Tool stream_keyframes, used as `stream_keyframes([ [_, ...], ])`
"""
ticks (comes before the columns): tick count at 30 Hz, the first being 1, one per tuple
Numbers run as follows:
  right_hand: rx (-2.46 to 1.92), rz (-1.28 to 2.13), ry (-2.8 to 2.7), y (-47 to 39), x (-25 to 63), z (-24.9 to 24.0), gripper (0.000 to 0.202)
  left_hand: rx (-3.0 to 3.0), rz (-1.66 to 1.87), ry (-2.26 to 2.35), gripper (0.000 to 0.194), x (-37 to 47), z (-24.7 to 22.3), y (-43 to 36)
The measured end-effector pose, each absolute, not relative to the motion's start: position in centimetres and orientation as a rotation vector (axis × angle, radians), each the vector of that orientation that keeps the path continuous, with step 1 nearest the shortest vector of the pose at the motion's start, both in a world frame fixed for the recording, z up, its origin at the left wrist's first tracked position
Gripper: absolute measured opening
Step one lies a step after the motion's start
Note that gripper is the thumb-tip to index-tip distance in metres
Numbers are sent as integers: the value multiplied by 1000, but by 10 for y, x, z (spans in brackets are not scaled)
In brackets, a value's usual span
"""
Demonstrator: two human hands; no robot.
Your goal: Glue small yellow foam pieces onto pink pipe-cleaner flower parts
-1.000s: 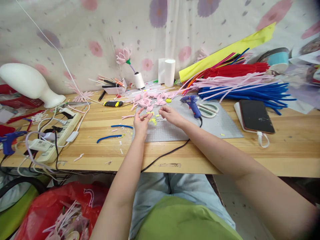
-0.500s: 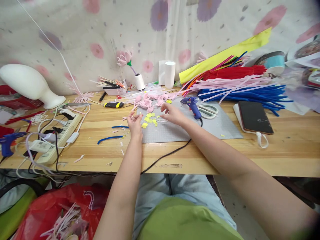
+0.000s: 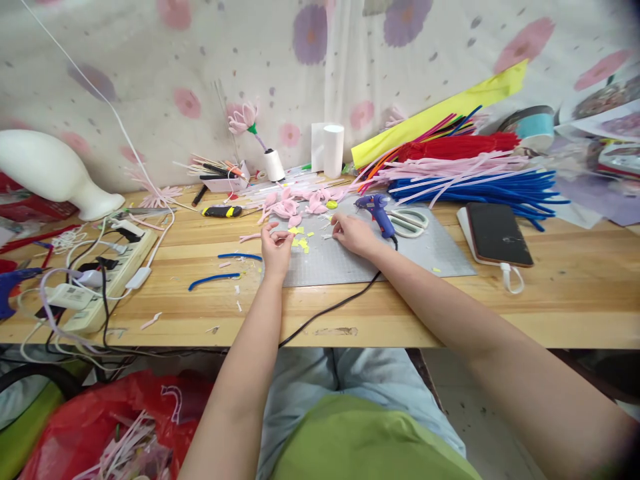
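My left hand (image 3: 276, 248) is at the left edge of the grey cutting mat (image 3: 330, 263), thumb and fingertips pinched beside small yellow pieces (image 3: 301, 243); what they hold is too small to name. Over the mat's middle, my right hand (image 3: 351, 233) has its fingers curled together near some thin white bits (image 3: 326, 236); anything between them is hidden. Pink fuzzy petals (image 3: 286, 205) lie just beyond both hands. A blue glue gun (image 3: 376, 212) rests to the right of my right hand, with white-handled scissors (image 3: 411, 223) beside it.
Bundles of blue (image 3: 475, 188) and red pipe cleaners (image 3: 460, 145) lie at back right, near a black phone (image 3: 497, 233). A power strip (image 3: 120, 273) with cables is left. A pink flower (image 3: 243, 119) stands in a white spool (image 3: 273, 165). A black cord (image 3: 325, 312) crosses the front.
My right hand has lowered to the mat and its fingers have drawn together. My left hand has moved slightly right, close to the yellow pieces. The whole view has shifted a little.
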State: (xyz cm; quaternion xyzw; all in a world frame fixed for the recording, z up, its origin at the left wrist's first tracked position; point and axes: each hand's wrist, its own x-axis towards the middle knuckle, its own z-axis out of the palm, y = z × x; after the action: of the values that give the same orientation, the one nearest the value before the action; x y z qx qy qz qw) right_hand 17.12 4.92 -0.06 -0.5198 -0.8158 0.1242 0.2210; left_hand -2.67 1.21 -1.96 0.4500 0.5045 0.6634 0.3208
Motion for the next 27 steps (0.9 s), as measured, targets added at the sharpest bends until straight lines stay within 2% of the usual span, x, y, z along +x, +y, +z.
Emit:
stream_keyframes([
  [9, -1313, 822, -2050, 41, 208, 17, 10, 1431, 1561, 1372, 44, -18, -25, 7],
  [14, -1358, 1147, -2089, 36, 251, 31, 20, 1529, 1513, 1420, 45, -13, -23, 2],
  [17, -1491, 1191, -2021, 41, 289, 33, 21, 1545, 1511, 1450, 47, -10, -23, 1],
  [21, -1656, 1087, -1868, 47, 324, 29, 18, 1618, 1513, 1477, 49, -10, -23, 1],
  [24, -1550, 1143, -1953, 42, 319, 26, 27, 1882, 1434, 1494, 50, -3, -21, -1],
  [27, -1419, 1163, -2030, 35, 297, 27, 30, 2185, 1207, 1503, 52, 12, -19, -5],
])
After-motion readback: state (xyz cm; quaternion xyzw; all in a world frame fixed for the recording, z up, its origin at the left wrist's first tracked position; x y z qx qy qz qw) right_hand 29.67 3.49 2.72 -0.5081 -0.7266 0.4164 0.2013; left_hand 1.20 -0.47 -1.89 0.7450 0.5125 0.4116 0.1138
